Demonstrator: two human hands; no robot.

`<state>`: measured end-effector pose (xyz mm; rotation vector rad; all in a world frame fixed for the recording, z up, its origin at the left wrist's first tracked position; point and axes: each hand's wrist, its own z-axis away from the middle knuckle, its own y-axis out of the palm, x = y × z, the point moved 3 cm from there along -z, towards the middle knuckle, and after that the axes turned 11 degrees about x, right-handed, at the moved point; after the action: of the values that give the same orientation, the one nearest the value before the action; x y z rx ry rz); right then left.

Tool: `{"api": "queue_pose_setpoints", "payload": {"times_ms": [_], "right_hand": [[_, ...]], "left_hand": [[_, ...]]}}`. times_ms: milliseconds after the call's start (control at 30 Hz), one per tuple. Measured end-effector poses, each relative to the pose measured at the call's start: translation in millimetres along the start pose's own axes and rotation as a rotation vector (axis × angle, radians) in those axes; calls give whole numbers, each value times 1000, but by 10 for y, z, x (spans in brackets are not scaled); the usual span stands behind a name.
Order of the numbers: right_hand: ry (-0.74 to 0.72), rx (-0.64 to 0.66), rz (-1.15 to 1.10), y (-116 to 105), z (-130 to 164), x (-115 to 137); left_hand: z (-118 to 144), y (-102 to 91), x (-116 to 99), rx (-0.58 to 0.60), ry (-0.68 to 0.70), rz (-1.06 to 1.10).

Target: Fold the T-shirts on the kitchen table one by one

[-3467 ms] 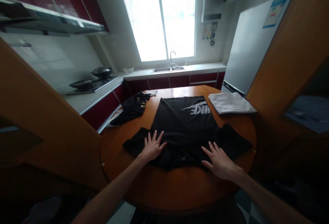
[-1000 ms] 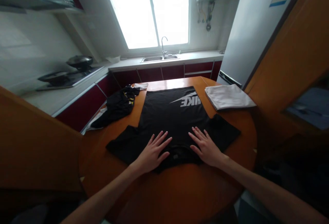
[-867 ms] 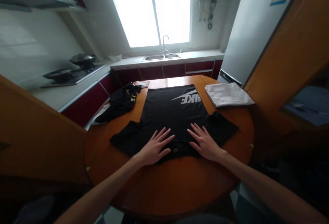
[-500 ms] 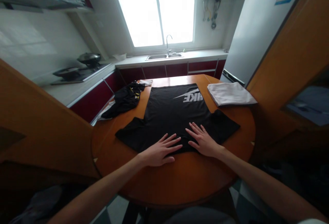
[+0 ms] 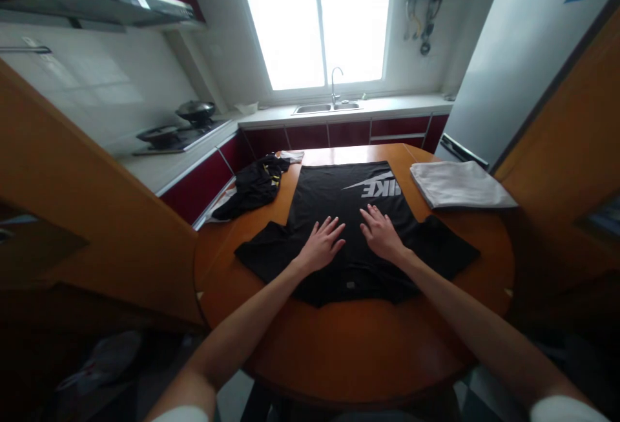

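Note:
A black T-shirt (image 5: 334, 209) with a white printed logo lies spread over the wooden table, its sleeves out to both sides and its collar toward me. My left hand (image 5: 321, 245) rests on the middle of the shirt, palm down with fingers apart. To its right, my right hand (image 5: 382, 233) lies on the same cloth just below the logo, also with fingers spread. Neither hand grips anything. Part of the shirt is hidden beneath my hands and forearms.
The round table (image 5: 358, 351) has a rumpled black-and-white garment (image 5: 256, 186) on its far left. A folded white cloth (image 5: 460, 184) lies at the right edge. Behind stand a counter with a sink (image 5: 314, 109), a stove with pans (image 5: 196, 112), and a fridge (image 5: 508, 53).
Both hands have slid forward over the shirt, from near its collar to its middle. The collar end now shows behind them. My view has shifted a little to the left.

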<state>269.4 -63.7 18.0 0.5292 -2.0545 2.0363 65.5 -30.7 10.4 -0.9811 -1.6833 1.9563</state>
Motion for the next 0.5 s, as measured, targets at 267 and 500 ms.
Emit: {"api": "queue_pose_setpoints", "payload": {"times_ms": [267, 500], "right_hand": [[29, -72, 98, 379, -52, -127], [54, 65, 95, 478, -35, -176]], "left_hand": [[27, 128, 133, -28, -77, 0], [106, 8, 705, -66, -500, -1]]}}
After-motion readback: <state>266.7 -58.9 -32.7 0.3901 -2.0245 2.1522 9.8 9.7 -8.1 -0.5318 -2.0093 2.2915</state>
